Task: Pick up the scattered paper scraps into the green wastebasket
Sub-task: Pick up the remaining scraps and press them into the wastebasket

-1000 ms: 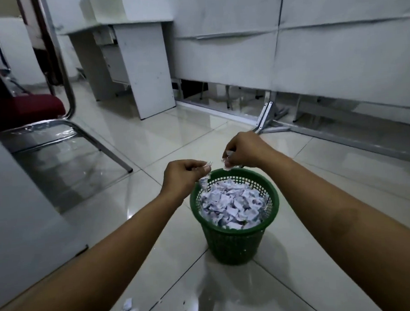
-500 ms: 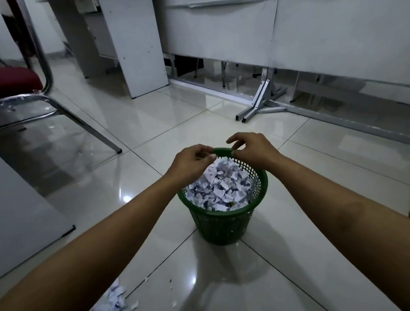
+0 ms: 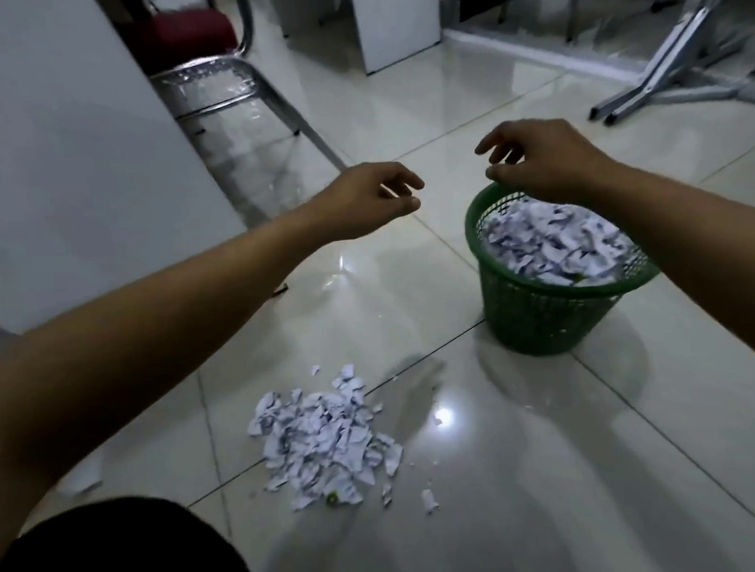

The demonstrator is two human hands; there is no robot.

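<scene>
Both hands empty, fingers loosely spread: left hand [image 3: 369, 198] over bare floor, right hand [image 3: 539, 159] above the basket [image 3: 539, 321] rim. Scraps [image 3: 327, 437] lie piled near the basket. Risk: basket near brimful; added handfuls may spill over.

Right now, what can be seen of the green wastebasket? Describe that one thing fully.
The green wastebasket is a round, mesh-walled bin that looks like plastic, with a solid rim and walls tapering toward the base. It stands upright on the glossy tiled floor, right of the loose scrap pile. Torn white paper scraps fill it nearly to the rim. The right hand is over its far rim; whether it touches cannot be told.
</scene>
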